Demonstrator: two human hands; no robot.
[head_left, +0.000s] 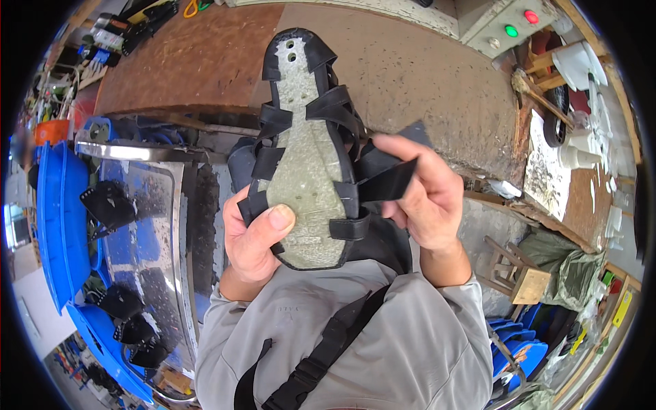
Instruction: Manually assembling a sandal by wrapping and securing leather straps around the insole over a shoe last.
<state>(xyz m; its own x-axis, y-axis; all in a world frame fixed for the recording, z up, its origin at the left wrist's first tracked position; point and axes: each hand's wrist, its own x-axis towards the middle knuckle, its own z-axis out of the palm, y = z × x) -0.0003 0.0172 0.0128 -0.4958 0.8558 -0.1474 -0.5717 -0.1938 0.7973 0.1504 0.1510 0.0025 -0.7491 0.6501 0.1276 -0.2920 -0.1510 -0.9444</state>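
A half-made black sandal (301, 171) is held up in front of me, its pale greenish underside facing me and its narrow end pointing away. Several black straps wrap over its edges onto that underside. My left hand (256, 239) grips the wide end, with the thumb pressed flat on the underside and the fingers hidden behind. On the right side, my right hand (430, 191) pinches a loose black strap (388, 179) between thumb and fingers. The strap stands out from the sandal's edge. Two small holes show near the narrow end.
A brown worktable (184, 61) lies beyond the sandal. At left, a metal-framed rack (154, 225) stands beside blue plastic trays (61, 219) and black sandal uppers (109, 205). A control box (509, 27) with coloured buttons is at far right, a wooden stool (529, 283) at lower right.
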